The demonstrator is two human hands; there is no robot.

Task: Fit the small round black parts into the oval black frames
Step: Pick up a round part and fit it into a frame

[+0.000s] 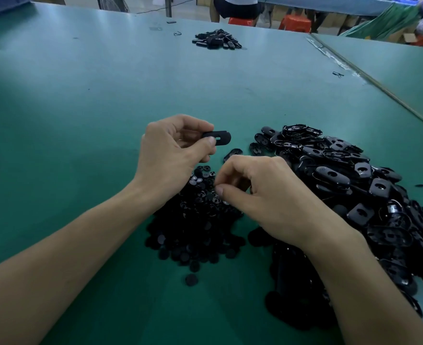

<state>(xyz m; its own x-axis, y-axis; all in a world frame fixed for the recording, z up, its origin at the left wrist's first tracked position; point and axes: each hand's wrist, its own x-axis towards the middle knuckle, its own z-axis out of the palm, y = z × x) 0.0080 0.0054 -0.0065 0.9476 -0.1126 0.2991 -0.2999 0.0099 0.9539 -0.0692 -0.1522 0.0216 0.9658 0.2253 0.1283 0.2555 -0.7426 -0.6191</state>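
Head view: left hand (173,150) pinches an oval frame (217,138) above the green surface (81,120). Right hand (260,192) curls its fingers into the heap of round parts (195,220); I cannot tell whether it holds one. The parts overlap densely, so it might lift two together or drop one.

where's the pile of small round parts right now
The pile of small round parts lies low centre in the head view on the green table, partly beneath the right hand, left of the heap of oval frames.
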